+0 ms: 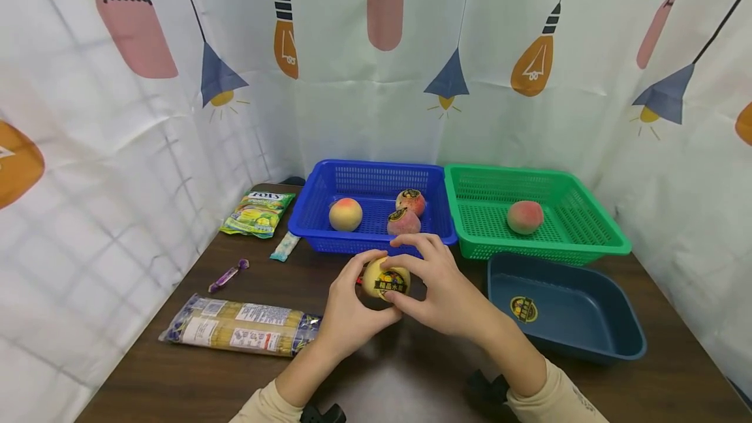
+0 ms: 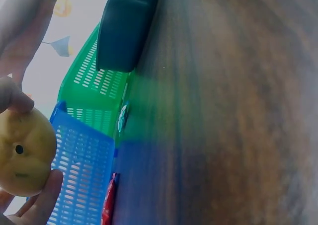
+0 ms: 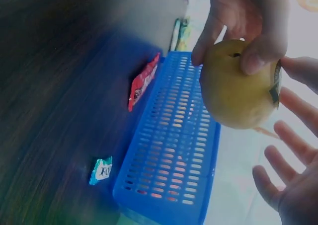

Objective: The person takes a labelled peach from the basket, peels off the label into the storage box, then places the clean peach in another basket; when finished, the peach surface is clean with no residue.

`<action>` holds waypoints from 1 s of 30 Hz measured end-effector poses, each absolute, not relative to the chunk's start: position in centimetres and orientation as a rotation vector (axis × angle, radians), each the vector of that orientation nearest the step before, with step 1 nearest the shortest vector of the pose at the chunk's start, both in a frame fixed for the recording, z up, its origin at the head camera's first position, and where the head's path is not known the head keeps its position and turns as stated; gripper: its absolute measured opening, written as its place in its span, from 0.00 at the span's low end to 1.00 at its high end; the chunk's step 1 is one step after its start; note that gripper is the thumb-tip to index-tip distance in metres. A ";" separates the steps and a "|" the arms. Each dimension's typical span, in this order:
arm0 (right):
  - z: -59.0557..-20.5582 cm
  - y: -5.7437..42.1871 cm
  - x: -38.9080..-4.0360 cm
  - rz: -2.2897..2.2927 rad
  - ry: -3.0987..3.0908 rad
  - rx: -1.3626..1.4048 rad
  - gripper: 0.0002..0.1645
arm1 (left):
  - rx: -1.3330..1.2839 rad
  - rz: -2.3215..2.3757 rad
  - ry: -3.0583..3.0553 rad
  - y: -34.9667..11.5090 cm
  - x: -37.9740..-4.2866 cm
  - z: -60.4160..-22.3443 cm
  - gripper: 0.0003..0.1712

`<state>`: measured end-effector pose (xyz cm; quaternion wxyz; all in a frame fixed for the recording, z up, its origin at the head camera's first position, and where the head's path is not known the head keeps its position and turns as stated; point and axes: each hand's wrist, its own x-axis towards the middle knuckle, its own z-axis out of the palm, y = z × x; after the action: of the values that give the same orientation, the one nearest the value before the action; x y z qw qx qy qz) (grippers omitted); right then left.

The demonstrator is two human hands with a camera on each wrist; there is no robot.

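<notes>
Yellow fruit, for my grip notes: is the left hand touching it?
Touching. The right wrist view shows it plainly: the left hand has its thumb laid against the yellow fruit, overlapping its surface with no gap between them.

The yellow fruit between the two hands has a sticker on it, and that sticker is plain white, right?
Not quite: the yellow fruit between the left hand and the right hand has a sticker, but it's black with golden-yellow markings, as the head view shows.
</notes>
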<state>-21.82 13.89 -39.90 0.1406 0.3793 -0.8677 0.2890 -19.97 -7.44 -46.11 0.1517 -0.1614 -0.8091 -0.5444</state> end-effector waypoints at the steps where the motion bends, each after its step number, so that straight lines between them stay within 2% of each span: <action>1: -39.9 13.9 -21.8 0.835 -2.505 1.100 0.24 | -0.462 -1.563 -2.325 -7.4 -20.0 -46.1 0.51; 23: -39.5 14.4 -21.9 0.883 -2.469 1.166 0.15 | -0.481 -1.545 -2.351 -7.5 -20.0 -46.4 0.53; 30: -39.0 15.2 -21.8 1.030 -2.450 1.210 0.13 | -0.479 -1.582 -2.344 -7.5 -20.1 -46.5 0.53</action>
<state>-21.82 15.20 -39.01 0.1104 0.4119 -0.8339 0.3504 -20.07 -7.47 -46.45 0.1363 -0.1654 -0.8097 -0.5463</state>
